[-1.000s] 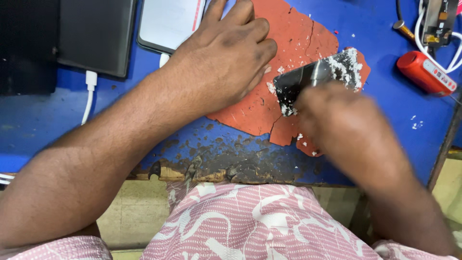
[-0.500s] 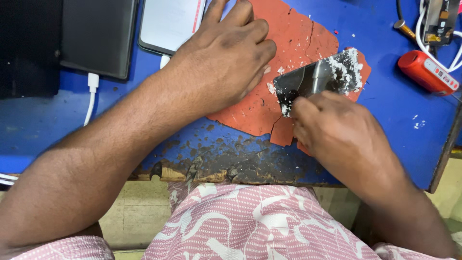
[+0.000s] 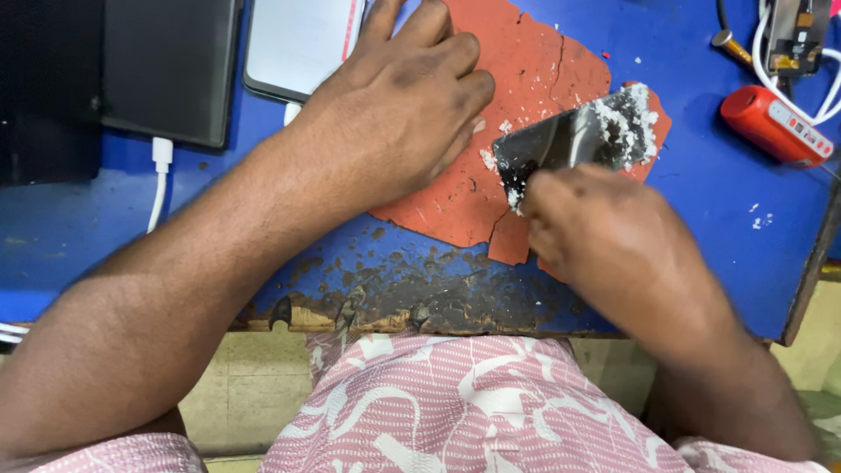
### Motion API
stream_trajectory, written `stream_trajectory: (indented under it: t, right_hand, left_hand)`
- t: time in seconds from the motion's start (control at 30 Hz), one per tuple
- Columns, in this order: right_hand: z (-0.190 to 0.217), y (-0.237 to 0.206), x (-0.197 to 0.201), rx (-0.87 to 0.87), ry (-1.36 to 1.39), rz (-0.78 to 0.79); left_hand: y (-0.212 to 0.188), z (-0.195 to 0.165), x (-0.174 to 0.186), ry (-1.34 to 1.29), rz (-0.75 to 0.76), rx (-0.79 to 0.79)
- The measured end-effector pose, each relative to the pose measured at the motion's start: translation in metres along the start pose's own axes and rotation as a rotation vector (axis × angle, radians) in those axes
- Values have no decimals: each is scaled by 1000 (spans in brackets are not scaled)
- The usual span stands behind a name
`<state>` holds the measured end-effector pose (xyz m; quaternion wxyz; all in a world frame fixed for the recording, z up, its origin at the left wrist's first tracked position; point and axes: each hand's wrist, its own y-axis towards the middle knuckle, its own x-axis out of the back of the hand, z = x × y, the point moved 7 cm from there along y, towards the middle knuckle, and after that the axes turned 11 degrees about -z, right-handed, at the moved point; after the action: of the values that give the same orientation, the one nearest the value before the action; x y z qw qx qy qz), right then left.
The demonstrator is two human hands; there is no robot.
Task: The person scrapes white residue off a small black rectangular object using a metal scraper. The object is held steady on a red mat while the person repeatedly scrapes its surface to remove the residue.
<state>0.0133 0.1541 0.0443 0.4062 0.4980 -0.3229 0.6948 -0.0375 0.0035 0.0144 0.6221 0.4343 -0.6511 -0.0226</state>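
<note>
Phone panel lies on our red mat; left hand presses flat, open, steadying it, while right hand pinches its near edge.

Phone repair workshop: worn blue bench, phones, cables
</note>
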Motion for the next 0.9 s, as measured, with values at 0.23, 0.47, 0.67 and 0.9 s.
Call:
stream_trajectory:
  t: [0.23,0.47,0.67,0.9]
  right_hand:
    - [-5,1,0,-68,18,-2]
    - [-15,-3,-12,-21,-25,25]
    - [-10,1,2,47,28,-66]
    - [1,14,2,41,-66,-19]
  left_hand:
    - [-1,-1,0,10,-7,-16]
    - [-1,0,1,7,-22,-5]
    - [-3,1,1,-15,-32,6]
    - [-6,4,3,-14,-62,49]
